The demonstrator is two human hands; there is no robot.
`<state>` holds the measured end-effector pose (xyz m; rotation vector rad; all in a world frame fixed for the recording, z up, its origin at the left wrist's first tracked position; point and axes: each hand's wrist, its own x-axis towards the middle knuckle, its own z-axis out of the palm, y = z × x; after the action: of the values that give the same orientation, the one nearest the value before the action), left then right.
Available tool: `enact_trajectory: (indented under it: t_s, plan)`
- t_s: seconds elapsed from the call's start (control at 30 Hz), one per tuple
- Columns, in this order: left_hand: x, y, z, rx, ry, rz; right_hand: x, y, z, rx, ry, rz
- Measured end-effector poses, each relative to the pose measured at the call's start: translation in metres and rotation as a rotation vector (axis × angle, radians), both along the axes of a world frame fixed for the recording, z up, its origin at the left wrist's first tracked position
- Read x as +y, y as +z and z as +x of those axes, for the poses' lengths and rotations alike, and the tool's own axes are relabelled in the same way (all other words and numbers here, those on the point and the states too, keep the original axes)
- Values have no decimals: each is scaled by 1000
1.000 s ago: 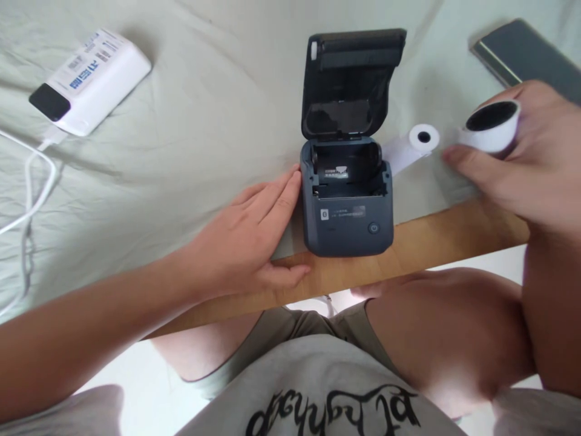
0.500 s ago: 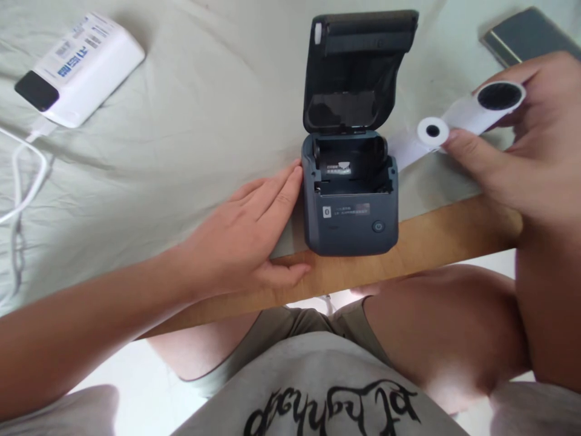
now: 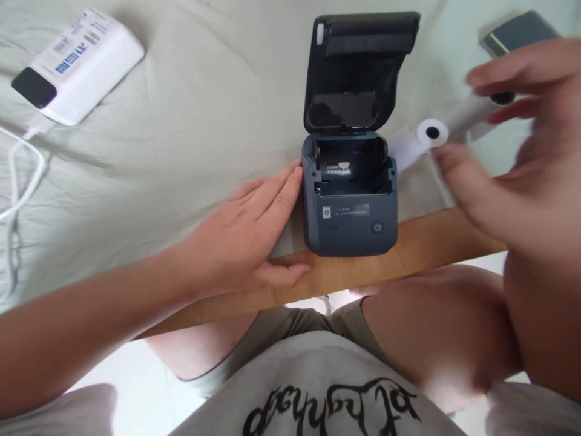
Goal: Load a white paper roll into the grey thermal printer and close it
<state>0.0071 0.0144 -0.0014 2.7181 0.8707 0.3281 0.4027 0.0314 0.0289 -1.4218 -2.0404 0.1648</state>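
A dark blue-grey label printer [image 3: 349, 218] stands at the table edge with its black lid [image 3: 354, 79] raised and its paper bay exposed. My left hand [image 3: 245, 224] lies flat on the table, fingers extended and fingertips touching the printer's left side. Right of the printer rests a small white paper roll [image 3: 433, 132]. Behind it lies a larger white roll or tube [image 3: 469, 115] with a dark round end, partly covered by fingers. My right hand [image 3: 521, 139] hovers over both, motion-blurred, thumb and fingers apart, the thumb close by the small roll.
A white power bank [image 3: 97, 66] with a label and dark end lies at far left, a white cable [image 3: 34, 130] plugged into it. A dark flat device [image 3: 520, 30] lies at the upper right. A pale cloth [image 3: 204, 91] covers the table behind its wooden edge [image 3: 436, 236].
My right hand has loosened from the two white rolls, its fingers spreading and shifting left over the larger one. The small roll, printer and left hand stay in place.
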Motion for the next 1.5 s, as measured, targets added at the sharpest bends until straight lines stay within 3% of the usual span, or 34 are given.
enact_trajectory:
  t_s: [0.1,0.2,0.3,0.4,0.5,0.6,0.73,0.97,1.1,1.27,1.5]
  plan:
    - [1,1,-3,-48,41,-45,3,-12,-9,-191,178,14]
    - [2,3,-4,-24,17,-86,8,-23,-7,-142,208,-56]
    - [3,6,-3,-9,11,-73,6,-23,-5,-92,309,-150]
    - [3,7,-1,-4,24,-113,2,-18,-6,-139,375,-124]
    - [3,7,-1,-4,37,-129,-1,-19,-4,-153,301,-51]
    - [2,5,-2,-2,24,-71,-4,-24,0,-78,205,-97]
    - [-1,0,-2,-36,46,29,-6,-24,3,-9,280,-157]
    - [-2,-4,-2,-70,73,-2,3,-19,12,-119,362,-115]
    - [1,1,-4,-15,19,-24,2,-24,13,101,297,-226]
    - [1,3,-5,-28,16,-10,1,-18,-8,301,188,62]
    - [2,-2,-4,-29,11,14,-3,10,-57,405,164,56]
